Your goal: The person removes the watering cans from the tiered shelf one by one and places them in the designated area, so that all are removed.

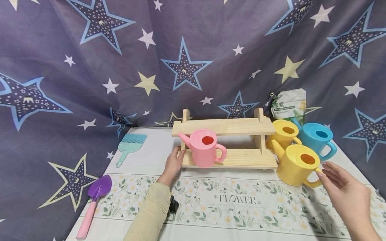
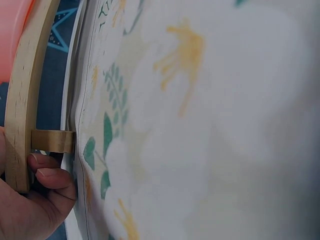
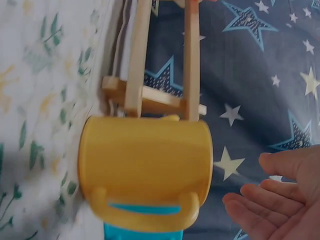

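Note:
My left hand [image 1: 173, 164] grips the left end of the lower board of a wooden two-tier shelf [image 1: 241, 126]. In the left wrist view, its fingers [image 2: 56, 181] curl beneath that board. A pink watering can [image 1: 202, 152] stands on the lower tier, spout toward the left. At the right, my right hand [image 1: 346, 192] is beside the handle of the front yellow watering can [image 1: 294, 170]. The right wrist view shows this hand's fingers [image 3: 270, 202] extended, holding nothing, apart from the can.
Behind the front can stand another yellow watering can [image 1: 281, 130] and a blue one [image 1: 316, 135]. A white bag [image 1: 289, 104] leans at the back. On the left lie a teal brush [image 1: 131, 143] and a purple trowel [image 1: 99, 187] with a pink handle. A starry curtain [image 1: 193, 26] hangs behind the table.

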Available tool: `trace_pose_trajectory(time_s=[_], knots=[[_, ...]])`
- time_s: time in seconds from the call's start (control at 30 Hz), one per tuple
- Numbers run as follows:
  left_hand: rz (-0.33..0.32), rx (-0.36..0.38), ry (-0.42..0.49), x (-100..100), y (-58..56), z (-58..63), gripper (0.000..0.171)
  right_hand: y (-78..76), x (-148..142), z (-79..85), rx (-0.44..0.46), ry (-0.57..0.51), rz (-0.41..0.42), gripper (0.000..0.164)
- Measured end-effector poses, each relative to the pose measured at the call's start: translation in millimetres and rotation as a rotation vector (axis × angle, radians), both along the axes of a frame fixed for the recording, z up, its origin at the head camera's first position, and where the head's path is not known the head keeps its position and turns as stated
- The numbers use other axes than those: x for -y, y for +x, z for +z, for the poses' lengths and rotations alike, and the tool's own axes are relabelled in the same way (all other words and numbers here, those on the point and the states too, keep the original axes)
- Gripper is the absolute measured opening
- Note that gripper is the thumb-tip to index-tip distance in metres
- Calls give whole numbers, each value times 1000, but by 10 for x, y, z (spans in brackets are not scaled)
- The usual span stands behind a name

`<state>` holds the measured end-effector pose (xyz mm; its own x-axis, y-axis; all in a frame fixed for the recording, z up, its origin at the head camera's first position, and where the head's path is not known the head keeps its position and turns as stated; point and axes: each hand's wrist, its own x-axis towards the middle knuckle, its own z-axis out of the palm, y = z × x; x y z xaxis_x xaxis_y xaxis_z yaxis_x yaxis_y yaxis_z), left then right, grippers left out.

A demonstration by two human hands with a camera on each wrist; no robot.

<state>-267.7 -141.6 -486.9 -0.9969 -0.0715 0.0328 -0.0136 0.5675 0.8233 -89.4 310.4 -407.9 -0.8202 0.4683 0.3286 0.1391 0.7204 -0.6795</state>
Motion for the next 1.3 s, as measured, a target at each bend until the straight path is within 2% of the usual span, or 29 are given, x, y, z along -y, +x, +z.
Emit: trace_pose_trajectory(time_s=[0.3, 0.6, 0.83, 1.3], knots=[[4, 8, 10, 3, 0, 14, 39, -39, 200, 79, -134, -23, 170, 41], [4, -9, 1, -4, -3, 9, 39, -96, 392, 99, -192, -30, 287, 39], [13, -19, -2, -6, 2, 10, 38, -161, 526, 99, -204, -28, 366, 39], [15, -31, -6, -4, 8, 1, 38, -306, 747, 139, -191, -97, 513, 37]])
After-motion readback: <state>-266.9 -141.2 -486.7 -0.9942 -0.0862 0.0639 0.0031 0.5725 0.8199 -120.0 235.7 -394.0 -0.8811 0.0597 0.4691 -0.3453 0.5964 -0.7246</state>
